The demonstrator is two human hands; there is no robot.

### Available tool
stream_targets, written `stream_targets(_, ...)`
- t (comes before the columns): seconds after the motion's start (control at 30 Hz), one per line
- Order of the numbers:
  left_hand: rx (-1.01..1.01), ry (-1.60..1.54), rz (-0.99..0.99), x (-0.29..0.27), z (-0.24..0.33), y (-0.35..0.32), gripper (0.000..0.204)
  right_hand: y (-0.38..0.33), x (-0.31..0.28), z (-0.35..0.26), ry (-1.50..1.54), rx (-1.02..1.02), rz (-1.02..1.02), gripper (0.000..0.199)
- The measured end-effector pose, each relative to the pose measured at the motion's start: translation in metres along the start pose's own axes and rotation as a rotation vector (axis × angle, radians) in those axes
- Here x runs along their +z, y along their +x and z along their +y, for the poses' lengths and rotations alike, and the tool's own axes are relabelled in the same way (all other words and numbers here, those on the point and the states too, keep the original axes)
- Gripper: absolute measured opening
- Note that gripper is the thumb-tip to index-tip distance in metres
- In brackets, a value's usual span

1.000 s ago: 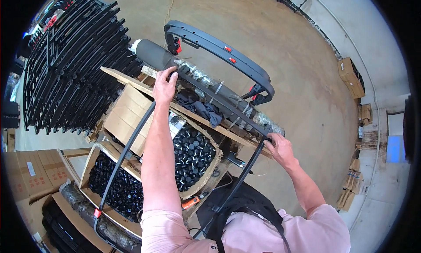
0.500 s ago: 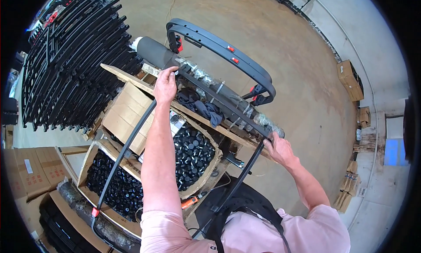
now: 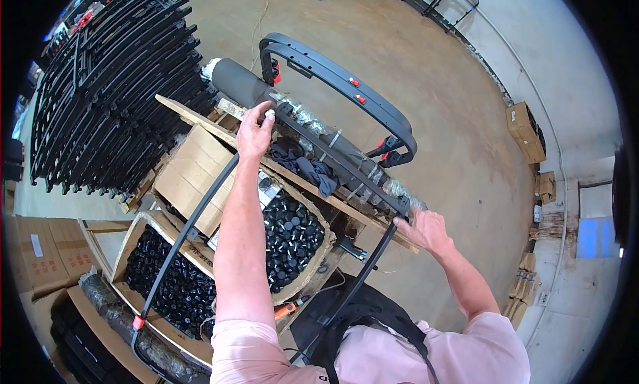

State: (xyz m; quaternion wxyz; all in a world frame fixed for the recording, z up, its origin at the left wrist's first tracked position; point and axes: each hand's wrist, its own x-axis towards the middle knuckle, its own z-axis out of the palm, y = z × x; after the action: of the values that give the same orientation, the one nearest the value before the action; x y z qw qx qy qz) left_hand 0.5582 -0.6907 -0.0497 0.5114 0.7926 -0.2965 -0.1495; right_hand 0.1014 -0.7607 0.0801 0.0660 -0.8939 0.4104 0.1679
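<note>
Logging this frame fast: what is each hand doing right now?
Left hand: closed on the black frame at its near corner.
Right hand: resting on the frame's other corner; grip cannot be told.

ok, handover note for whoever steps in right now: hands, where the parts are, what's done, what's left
Left hand: fingertips on the near end of the black frame crossbar, by the grey foam roll.
Right hand: at the crossbar's other end, where the side tube meets it.
Frame lies across a wooden bench; curved double handle points away.
Below: cartons of small black caps. Stacked black frames at left.
Done: frame laid on bench, both ends in hand.
Left: cannot tell whether the joints are fixed.
</note>
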Motion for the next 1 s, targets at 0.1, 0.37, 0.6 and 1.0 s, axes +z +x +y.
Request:
stream_targets(0.1, -0.038, -0.103, -0.006, 0.004, 0.005, 0.002, 0.035, 0.004, 0.012, 0.009, -0.014, -0.044, 0.085, 0.044)
stream_targets(0.37, 0.03, 0.027, -0.028, 0.0, 0.003, 0.002, 0.029, 0.005, 0.005, 0.01, 0.003, -0.078, 0.083, 0.045)
stream_targets(0.6, 0.01, 0.073, -0.022, 0.002, 0.008, 0.003, 0.03, 0.0, 0.002, 0.016, -0.241, -0.121, -0.183, 0.028)
stream_targets(1.0, -0.021, 0.03, 0.035, 0.009, 0.002, 0.006, 0.033, 0.007, -0.005, 0.021, -0.306, -0.196, -0.17, 0.02)
